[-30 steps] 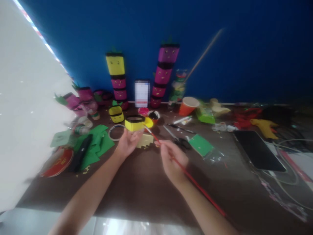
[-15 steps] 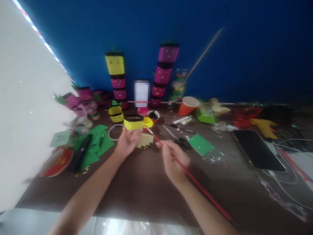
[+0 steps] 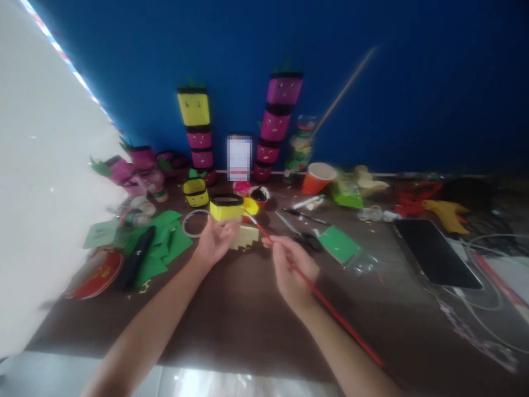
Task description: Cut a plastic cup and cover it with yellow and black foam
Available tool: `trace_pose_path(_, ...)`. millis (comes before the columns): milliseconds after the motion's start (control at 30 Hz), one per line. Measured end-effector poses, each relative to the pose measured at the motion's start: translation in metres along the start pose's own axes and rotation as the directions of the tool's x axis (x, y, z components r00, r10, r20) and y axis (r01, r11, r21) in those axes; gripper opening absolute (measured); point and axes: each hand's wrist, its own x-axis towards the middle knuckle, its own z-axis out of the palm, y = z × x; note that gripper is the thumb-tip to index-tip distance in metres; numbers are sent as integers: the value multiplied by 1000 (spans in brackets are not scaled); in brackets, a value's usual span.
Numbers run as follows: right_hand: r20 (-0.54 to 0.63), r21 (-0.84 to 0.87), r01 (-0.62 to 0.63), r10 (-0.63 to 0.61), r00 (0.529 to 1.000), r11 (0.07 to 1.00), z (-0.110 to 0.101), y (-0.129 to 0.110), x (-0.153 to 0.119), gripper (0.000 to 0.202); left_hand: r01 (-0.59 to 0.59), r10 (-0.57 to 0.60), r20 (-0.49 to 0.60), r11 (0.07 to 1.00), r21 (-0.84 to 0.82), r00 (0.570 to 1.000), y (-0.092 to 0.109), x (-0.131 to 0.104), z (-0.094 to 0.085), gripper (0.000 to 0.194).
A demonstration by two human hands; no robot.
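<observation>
My left hand [image 3: 215,240] grips a small yellow box-shaped cup [image 3: 225,212] with a black rim from below, fingers closed round its base. Between the fingers of my right hand [image 3: 294,270] is a long red-handled paintbrush [image 3: 330,306]. Its tip points up and left, close to the cup's right side; whether it touches cannot be made out. Just behind the tip sits a yellow paint pot [image 3: 250,206], partly hidden. Near it stand a pot of black paint [image 3: 260,195] and a pink one [image 3: 242,188]. A torn-edged cream paper [image 3: 246,237] lies below the cup.
Purple and yellow stacked cups with faces [image 3: 276,125] lean by the blue wall. Green paper [image 3: 167,242], a tape roll [image 3: 195,223] and a black tool [image 3: 138,259] lie left. Scissors [image 3: 308,240], an orange cup [image 3: 318,179], a yellow glue gun [image 3: 448,215] and a tablet [image 3: 438,253] are right.
Almost nothing differs. The rear end of the paintbrush handle has shifted slightly up and left; both hands keep their holds.
</observation>
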Motion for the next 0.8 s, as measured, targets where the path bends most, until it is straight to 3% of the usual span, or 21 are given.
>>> trace_pose_path(300, 61, 27, 11, -13, 998, 1000, -2, 0, 0, 13, -16, 16, -16, 1000, -17, 1000, 1, 0, 0, 52)
trace_pose_path(800, 27, 43, -14, 12, 1000, 999, -2, -4, 0, 14, 2, -2, -2, 1000, 3, 1000, 1, -1, 2, 53)
